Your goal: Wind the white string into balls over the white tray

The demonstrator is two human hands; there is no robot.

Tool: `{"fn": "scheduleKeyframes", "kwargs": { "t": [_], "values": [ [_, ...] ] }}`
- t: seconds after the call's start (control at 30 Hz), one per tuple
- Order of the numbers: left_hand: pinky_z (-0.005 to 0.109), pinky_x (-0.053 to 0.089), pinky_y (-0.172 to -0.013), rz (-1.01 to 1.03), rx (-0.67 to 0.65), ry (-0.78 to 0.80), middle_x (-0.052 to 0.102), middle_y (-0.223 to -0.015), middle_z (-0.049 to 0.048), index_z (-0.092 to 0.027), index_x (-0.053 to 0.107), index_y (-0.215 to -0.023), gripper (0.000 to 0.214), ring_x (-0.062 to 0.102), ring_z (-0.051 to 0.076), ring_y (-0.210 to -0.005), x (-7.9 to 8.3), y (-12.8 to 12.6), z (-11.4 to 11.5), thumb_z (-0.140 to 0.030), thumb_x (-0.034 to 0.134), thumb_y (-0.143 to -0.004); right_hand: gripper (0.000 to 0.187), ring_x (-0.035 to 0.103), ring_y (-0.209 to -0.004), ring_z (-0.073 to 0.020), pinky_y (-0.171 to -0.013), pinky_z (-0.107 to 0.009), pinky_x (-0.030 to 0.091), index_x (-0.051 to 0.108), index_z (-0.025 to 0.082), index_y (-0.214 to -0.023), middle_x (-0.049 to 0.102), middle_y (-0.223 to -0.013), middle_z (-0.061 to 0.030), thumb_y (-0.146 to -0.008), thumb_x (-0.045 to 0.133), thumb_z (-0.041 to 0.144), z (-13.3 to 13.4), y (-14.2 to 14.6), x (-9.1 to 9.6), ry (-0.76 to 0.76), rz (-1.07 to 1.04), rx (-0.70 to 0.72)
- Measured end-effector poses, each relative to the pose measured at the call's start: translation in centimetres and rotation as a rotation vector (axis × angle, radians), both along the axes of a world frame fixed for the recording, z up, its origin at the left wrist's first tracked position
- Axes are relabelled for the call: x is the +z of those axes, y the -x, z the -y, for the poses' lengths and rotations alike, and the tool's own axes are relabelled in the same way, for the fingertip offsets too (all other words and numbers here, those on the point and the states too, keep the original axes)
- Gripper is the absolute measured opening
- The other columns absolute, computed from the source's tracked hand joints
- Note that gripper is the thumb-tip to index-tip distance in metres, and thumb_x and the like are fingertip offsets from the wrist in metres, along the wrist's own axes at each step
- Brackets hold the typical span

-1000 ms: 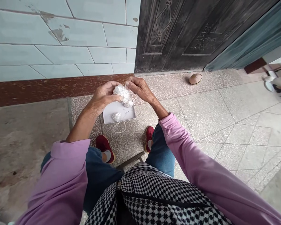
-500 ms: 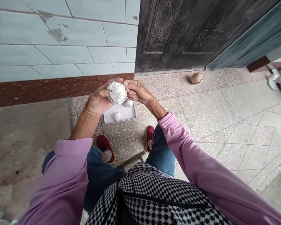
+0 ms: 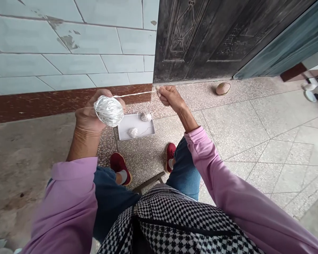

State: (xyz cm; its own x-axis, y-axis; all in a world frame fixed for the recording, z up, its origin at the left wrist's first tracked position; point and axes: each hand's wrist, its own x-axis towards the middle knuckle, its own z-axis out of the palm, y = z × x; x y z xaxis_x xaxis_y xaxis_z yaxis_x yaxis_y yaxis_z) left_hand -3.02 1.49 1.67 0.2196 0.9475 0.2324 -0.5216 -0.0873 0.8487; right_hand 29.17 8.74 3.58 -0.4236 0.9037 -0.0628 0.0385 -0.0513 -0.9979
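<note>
My left hand (image 3: 88, 118) is closed round a ball of white thread (image 3: 109, 111), held up over my left knee. A taut strand (image 3: 135, 94) runs from the ball to my right hand (image 3: 169, 97), which pinches its end about level with the ball. Below and between my hands a shallow white tray (image 3: 127, 130) lies on the floor. Two smaller white thread balls sit in it, one (image 3: 146, 117) at the far right and one (image 3: 133, 132) nearer me.
I sit on a low stool with red shoes (image 3: 119, 165) on a speckled tile floor. A pale tiled wall with a red skirting (image 3: 42, 104) faces me, beside a dark carved door (image 3: 201, 38). A small oval object (image 3: 223, 88) lies by the door's threshold.
My hands were together around the ball; they have moved apart, the left going left with the ball, the right going right, drawing out a taut strand.
</note>
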Motion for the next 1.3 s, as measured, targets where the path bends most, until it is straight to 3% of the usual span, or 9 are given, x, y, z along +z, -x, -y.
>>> {"fn": "scheduleKeyframes", "kwargs": {
  "t": [0.13,0.23,0.37,0.53,0.63,0.8,1.07,1.17,1.3],
  "values": [
    [0.048,0.063,-0.079,0.000,-0.057,0.033,0.084,-0.098,0.0149,-0.028,0.081,-0.108,0.058,0.080,0.045,-0.112,-1.1,0.5,-0.2,-0.052,0.103,-0.059,0.034,0.062,-0.098,-0.0201,-0.081,-0.028,0.055,0.071,0.024,-0.097,0.077,-0.096,-0.0070,-0.124,0.091,0.029,0.7,0.8,0.4,-0.255,0.169,-0.169],
    [0.043,0.061,-0.072,-0.027,-0.065,0.060,0.086,-0.096,0.0130,-0.029,0.087,-0.117,0.056,0.080,0.040,-0.099,-1.7,0.5,-0.5,-0.045,0.099,-0.065,0.008,0.070,-0.097,-0.0217,-0.081,-0.031,0.060,0.083,0.022,-0.118,0.085,-0.114,-0.0101,-0.123,0.081,0.027,3.6,3.1,1.5,-0.268,0.075,-0.207],
    [0.038,0.062,-0.068,-0.069,-0.037,0.128,0.088,-0.100,0.0097,-0.030,0.089,-0.117,0.052,0.078,0.032,-0.088,-1.2,0.1,-0.9,-0.036,0.100,-0.066,0.024,0.072,-0.084,-0.0208,-0.063,-0.030,0.056,0.084,0.024,-0.146,0.084,-0.110,-0.0056,-0.125,0.080,0.034,7.2,6.2,2.0,-0.076,-0.025,0.004],
    [0.039,0.066,-0.072,-0.075,-0.038,0.156,0.086,-0.102,0.0072,-0.029,0.088,-0.117,0.056,0.077,0.029,-0.087,-0.8,-0.5,-1.1,-0.032,0.105,-0.065,0.043,0.077,-0.095,-0.0191,-0.061,-0.024,0.057,0.075,0.024,-0.160,0.089,-0.147,-0.0075,-0.118,0.079,0.020,7.6,7.4,1.4,-0.036,-0.038,-0.011],
    [0.040,0.065,-0.073,-0.110,-0.058,0.156,0.083,-0.099,0.0074,-0.029,0.087,-0.121,0.057,0.080,0.032,-0.092,-1.4,-0.4,-1.2,-0.034,0.106,-0.067,0.036,0.079,-0.099,-0.0210,-0.069,-0.027,0.062,0.075,0.025,-0.153,0.090,-0.141,-0.0064,-0.118,0.079,0.022,7.1,7.1,1.2,-0.024,-0.032,-0.005],
    [0.041,0.062,-0.074,-0.121,-0.086,0.150,0.087,-0.102,0.0093,-0.028,0.089,-0.124,0.058,0.081,0.034,-0.094,-2.2,0.4,-1.0,-0.036,0.106,-0.069,0.018,0.073,-0.109,-0.0259,-0.087,-0.033,0.063,0.078,0.028,-0.117,0.080,-0.108,-0.0050,-0.119,0.087,0.043,7.0,6.1,1.5,-0.093,0.029,-0.028],
    [0.035,0.062,-0.066,-0.144,-0.163,0.178,0.087,-0.096,0.0062,-0.029,0.097,-0.119,0.056,0.073,0.025,-0.077,-1.0,0.2,0.3,-0.032,0.109,-0.064,0.022,0.051,-0.085,-0.0241,-0.084,-0.036,0.055,0.079,0.026,-0.109,0.061,-0.088,-0.0008,-0.119,0.082,0.046,7.4,4.8,1.9,-0.343,0.079,-0.028],
    [0.035,0.065,-0.070,-0.150,-0.178,0.155,0.090,-0.101,0.0065,-0.029,0.099,-0.121,0.058,0.077,0.025,-0.079,-0.8,0.0,0.6,-0.032,0.112,-0.065,0.032,0.045,-0.081,-0.0195,-0.072,-0.029,0.047,0.075,0.023,-0.099,0.060,-0.085,-0.0002,-0.121,0.086,0.043,6.7,4.9,1.6,-0.255,0.020,0.027],
    [0.039,0.070,-0.079,-0.208,-0.233,0.138,0.095,-0.111,0.0113,-0.027,0.099,-0.123,0.060,0.085,0.031,-0.089,-0.6,0.3,0.7,-0.034,0.116,-0.066,0.043,0.021,-0.067,-0.0136,-0.054,-0.023,0.028,0.067,0.023,-0.094,0.039,-0.073,0.0078,-0.130,0.080,0.042,5.2,4.8,0.2,0.152,-0.099,0.262]
  ]
}}
